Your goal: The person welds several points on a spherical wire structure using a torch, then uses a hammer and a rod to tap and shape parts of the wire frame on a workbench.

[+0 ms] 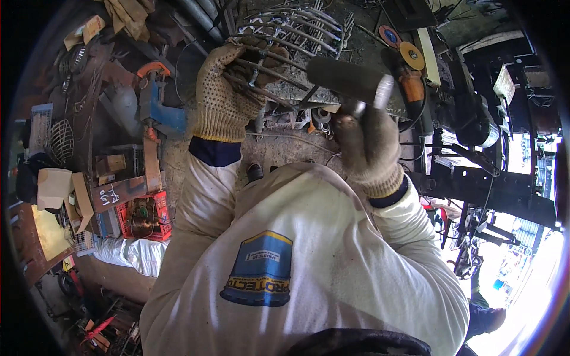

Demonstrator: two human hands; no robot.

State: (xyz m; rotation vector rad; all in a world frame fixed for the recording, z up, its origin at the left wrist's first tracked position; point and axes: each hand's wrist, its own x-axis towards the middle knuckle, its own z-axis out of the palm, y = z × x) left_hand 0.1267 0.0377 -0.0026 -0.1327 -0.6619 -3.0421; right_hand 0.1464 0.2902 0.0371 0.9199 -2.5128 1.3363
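My left hand (228, 92), in a beige knitted work glove with dotted grip, is closed around a small frame of welded metal rods (272, 90). Its rods stick out to the right of the glove. In my right hand (373, 148), gloved likewise and smeared by motion, is a hammer (343, 79). The dark hammer head with a shiny end lies just right of the rod frame, overlapping the rod tips in view; whether it touches them I cannot tell. The fingers of the right glove wrap the handle, which is mostly hidden.
Beyond my hands lie several curved, welded rod grids (297, 26). An angle grinder (411, 83) with a yellow-orange disc stands at the far right. On the left are a blue metal tool (160, 110), a red crate (163, 215) and cardboard boxes (54, 188).
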